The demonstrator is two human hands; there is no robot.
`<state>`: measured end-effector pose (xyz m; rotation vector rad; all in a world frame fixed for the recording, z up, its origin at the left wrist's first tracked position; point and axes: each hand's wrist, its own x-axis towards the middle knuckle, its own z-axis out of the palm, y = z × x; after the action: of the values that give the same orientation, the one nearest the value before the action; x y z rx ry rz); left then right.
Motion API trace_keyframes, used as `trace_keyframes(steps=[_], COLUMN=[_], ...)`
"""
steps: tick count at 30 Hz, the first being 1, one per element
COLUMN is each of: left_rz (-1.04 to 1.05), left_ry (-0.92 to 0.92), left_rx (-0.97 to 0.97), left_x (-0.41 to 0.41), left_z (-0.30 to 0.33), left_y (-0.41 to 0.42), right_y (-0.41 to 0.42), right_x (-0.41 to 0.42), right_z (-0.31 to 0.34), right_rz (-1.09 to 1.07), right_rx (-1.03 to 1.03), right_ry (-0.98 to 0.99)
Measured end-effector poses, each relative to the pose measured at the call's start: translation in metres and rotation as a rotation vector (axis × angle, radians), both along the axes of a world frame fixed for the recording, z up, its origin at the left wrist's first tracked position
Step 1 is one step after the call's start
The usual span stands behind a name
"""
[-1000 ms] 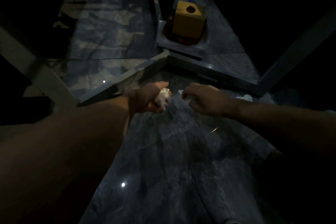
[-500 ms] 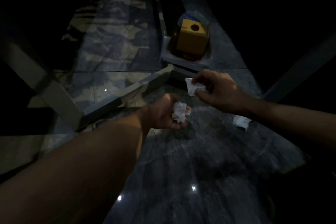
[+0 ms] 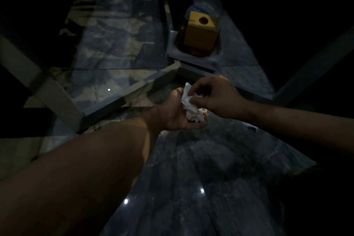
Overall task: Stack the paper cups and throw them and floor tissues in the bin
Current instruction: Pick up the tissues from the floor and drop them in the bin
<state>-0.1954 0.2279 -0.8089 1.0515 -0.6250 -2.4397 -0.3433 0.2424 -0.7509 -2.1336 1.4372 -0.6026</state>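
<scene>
The scene is dark. My left hand (image 3: 177, 114) is cupped palm up over the dark marble floor and holds crumpled white tissues (image 3: 193, 113). My right hand (image 3: 214, 96) pinches another white tissue (image 3: 186, 92) with thumb and fingers and presses it onto the pile in my left palm. One more pale tissue (image 3: 251, 126) lies on the floor just beyond my right forearm. No paper cups or bin can be made out.
A yellow box with a round hole (image 3: 201, 30) stands on a grey base (image 3: 191, 57) ahead. Grey metal frame bars (image 3: 134, 90) cross the floor to the left and right. The edges of the view are black.
My right hand lifted a tissue off the floor and brought it to my left hand, which turned palm up. The view shifted slightly.
</scene>
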Motion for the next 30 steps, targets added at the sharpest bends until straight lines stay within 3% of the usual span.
trace_keyframes(steps=[4,9,15,20,24,30], left_rz=[-0.004,0.048,0.045,0.009,0.024,0.005], left_ry=[0.029,0.092,0.027,-0.067,-0.090,-0.130], left_rx=[-0.003,0.088,0.045,0.020,0.058,0.008], left_x=[0.000,0.001,0.005,0.008,0.011,0.016], left_z=[0.002,0.000,0.001,-0.002,-0.002,0.002], left_y=[-0.001,-0.003,-0.001,0.000,-0.001,0.001], right_y=[0.001,0.001,-0.002,0.002,-0.006,-0.021], right_x=[0.004,0.007,0.005,-0.002,-0.019,-0.092], right_z=[-0.006,-0.008,-0.010,-0.011,-0.007,-0.015], right_rz=[0.006,0.084,0.194,0.183,-0.020,-0.382], right_rx=[0.025,0.052,0.068,0.179,0.262,0.250], right_ry=[-0.055,0.048,0.173,0.062,-0.134,0.046])
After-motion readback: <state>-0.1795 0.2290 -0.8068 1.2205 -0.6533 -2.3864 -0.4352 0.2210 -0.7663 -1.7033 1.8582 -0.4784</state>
